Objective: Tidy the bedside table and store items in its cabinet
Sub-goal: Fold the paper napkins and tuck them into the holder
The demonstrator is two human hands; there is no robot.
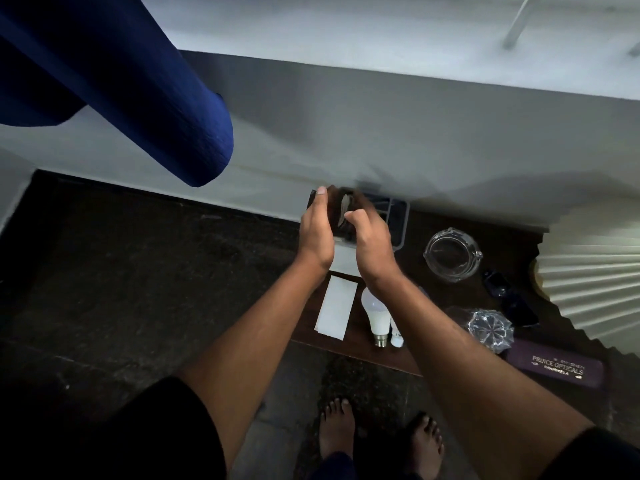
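Observation:
My left hand (pixel 317 230) and my right hand (pixel 372 244) both grip a dark wallet (pixel 343 211), held open above the far left corner of the dark wooden bedside table (pixel 360 351); pale paper edges show inside it. Behind the wallet sits a clear plastic tray (pixel 398 220). On the table lie a white envelope (pixel 336 307), a white light bulb (pixel 375 315), a small white tube (pixel 397 336), a glass ashtray (pixel 453 254), dark sunglasses (pixel 509 299), a cut-glass piece (pixel 490 329) and a purple spectacle case (pixel 557 367).
A pleated cream lampshade (pixel 595 282) covers the table's right side. A white wall (pixel 381 133) stands behind. A blue curtain (pixel 138 88) hangs at upper left. Dark speckled floor (pixel 138 289) lies left of the table, my bare feet (pixel 381 441) below.

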